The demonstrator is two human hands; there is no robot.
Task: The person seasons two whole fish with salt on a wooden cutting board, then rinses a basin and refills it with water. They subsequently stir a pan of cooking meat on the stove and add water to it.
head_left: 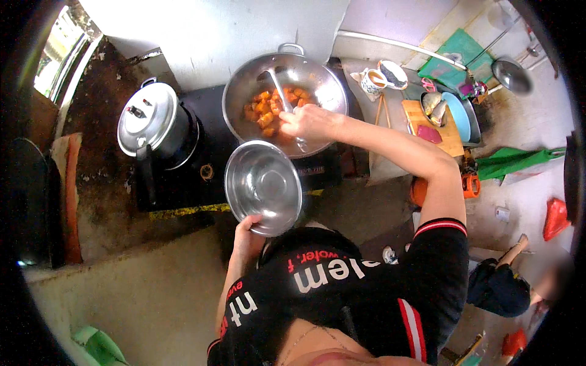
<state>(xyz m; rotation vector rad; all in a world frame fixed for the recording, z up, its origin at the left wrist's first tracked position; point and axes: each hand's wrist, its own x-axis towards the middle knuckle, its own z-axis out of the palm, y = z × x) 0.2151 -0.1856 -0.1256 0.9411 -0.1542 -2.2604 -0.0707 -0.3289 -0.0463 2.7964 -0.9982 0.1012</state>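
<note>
A large metal wok [326, 79] sits on the black stove and holds glossy orange-brown chunks of food [265, 111]. My right hand [314, 124] reaches over the wok, closed round the pale handle of a cooking spatula [279, 91]. The spatula slants across the wok, and the exact form of its head is hard to make out. With my left hand [247, 232] I grip the lower rim of a shiny metal bowl [264, 186]. The bowl is tilted, its inside bare, just in front of the wok's near rim.
A pressure cooker [149, 122] stands on the stove's left side, its black handle toward me. To the right are a patterned cup [373, 81], chopsticks [383, 110], a wooden cutting board [450, 141] and a blue basin [458, 116]. Another person [497, 283] is at the lower right.
</note>
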